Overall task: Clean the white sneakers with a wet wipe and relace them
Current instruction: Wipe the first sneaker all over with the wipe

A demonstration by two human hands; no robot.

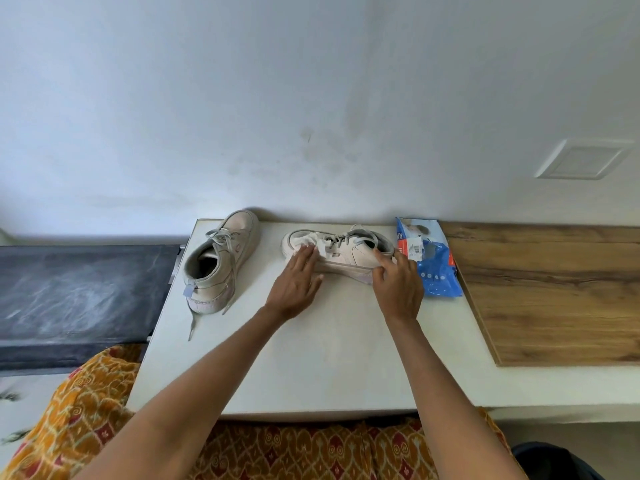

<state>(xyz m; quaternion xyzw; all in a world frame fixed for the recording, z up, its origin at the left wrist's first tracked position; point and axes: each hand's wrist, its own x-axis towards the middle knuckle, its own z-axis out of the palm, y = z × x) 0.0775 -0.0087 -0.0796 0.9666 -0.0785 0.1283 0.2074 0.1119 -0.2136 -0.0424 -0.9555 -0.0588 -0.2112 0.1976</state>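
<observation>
Two white sneakers stand on a pale table top (311,358). The right sneaker (349,252) lies sideways, toe to the left, its grey laces still threaded. A white wet wipe (313,244) is draped over its toe, and my left hand (296,285) presses on the wipe with flat fingers. My right hand (398,285) grips the heel end of this sneaker. The left sneaker (221,261) stands apart at the table's left, heel toward me, with a loose lace hanging down.
A blue wet-wipe packet (433,265) lies just right of my right hand. A wooden board (554,292) covers the surface to the right. A dark slab (76,292) sits to the left. The wall rises right behind the sneakers.
</observation>
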